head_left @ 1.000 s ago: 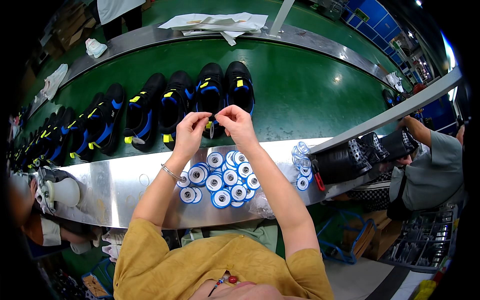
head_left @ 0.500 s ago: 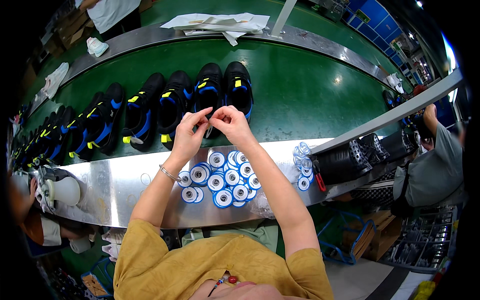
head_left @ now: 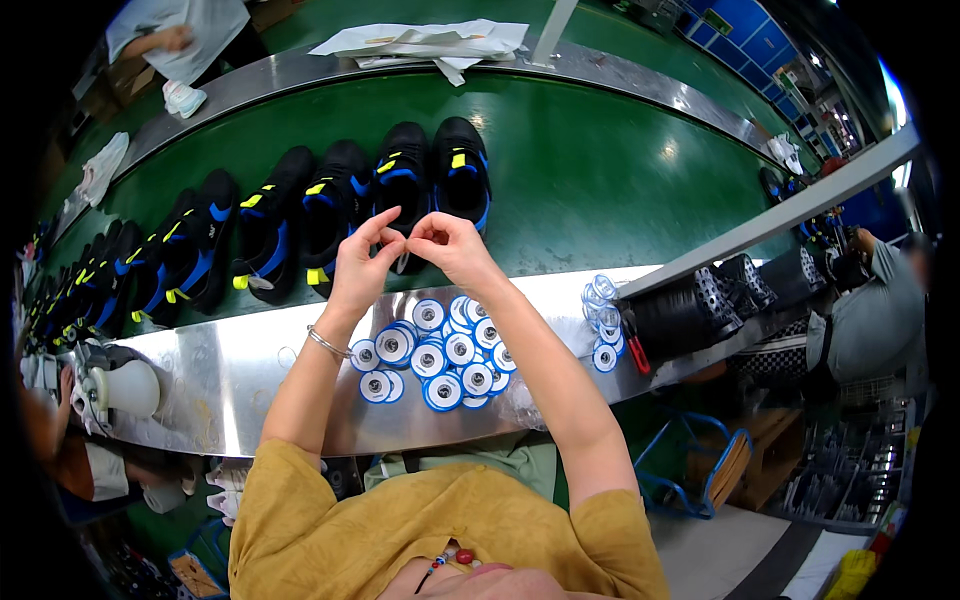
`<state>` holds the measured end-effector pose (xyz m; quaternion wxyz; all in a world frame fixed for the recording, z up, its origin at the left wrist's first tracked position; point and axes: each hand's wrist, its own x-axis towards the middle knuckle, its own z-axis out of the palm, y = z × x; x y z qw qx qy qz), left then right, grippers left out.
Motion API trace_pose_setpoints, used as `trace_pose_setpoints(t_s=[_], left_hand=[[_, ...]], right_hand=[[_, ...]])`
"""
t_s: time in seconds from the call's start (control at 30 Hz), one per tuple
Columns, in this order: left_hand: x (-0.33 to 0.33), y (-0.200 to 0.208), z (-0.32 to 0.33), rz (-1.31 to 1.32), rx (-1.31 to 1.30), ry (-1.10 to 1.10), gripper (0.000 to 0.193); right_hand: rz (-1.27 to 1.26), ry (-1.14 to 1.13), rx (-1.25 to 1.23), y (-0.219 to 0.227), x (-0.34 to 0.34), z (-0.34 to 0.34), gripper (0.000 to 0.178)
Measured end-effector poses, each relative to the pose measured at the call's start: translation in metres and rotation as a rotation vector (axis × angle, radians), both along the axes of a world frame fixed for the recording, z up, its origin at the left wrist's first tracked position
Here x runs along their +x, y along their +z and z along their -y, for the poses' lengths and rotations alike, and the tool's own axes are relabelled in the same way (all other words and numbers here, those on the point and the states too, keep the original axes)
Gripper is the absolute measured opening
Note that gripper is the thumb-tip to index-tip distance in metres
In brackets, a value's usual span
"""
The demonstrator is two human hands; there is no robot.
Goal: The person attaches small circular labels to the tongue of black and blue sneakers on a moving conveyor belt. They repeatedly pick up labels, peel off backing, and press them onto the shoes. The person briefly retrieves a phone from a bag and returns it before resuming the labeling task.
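Note:
My left hand [head_left: 362,265] and my right hand [head_left: 452,245] meet fingertip to fingertip above the front edge of the green conveyor belt [head_left: 620,170]. Together they pinch a small thin item [head_left: 403,262] that hangs between them; it is too small to identify. Just beyond my fingers stand two black shoes with blue and yellow trim [head_left: 430,175], the nearest of a long row of such shoes [head_left: 200,250] curving off to the left. Below my hands, on the metal ledge [head_left: 200,380], lies a cluster of several round blue-rimmed white spools [head_left: 440,355].
A second small pile of spools [head_left: 603,320] and a black perforated container [head_left: 690,310] sit right on the ledge. White sheets [head_left: 420,40] lie across the far rail. Another person [head_left: 870,310] sits at the right, one stands far left [head_left: 180,40]. A white shoe form [head_left: 120,385] rests at left.
My hands stay joined over the belt's front edge, drifting slightly. The row of shoes has crept a little to the right on the belt.

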<state>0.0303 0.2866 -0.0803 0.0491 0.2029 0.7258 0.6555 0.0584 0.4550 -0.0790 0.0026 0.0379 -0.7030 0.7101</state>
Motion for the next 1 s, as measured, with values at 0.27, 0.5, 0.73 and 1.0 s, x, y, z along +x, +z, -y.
trace_pose_setpoints(t_s=[0.27,0.5,0.73,1.0], left_hand=[[0.005,0.008,-0.003,0.111,-0.012,0.001,0.039],[0.015,-0.002,0.01,-0.297,-0.239,0.058,0.007],[0.024,-0.01,0.026,-0.299,-0.336,0.311,0.019],[0.073,0.005,-0.005,-0.366,-0.351,0.282,0.018]], right_hand=[[0.016,0.011,-0.039,0.002,0.002,0.0,0.009],[-0.027,-0.383,0.132,0.031,0.058,-0.064,0.014],[0.17,-0.554,0.987,0.013,0.198,-0.12,0.029],[0.132,-0.494,1.068,-0.022,0.219,-0.092,0.033]])
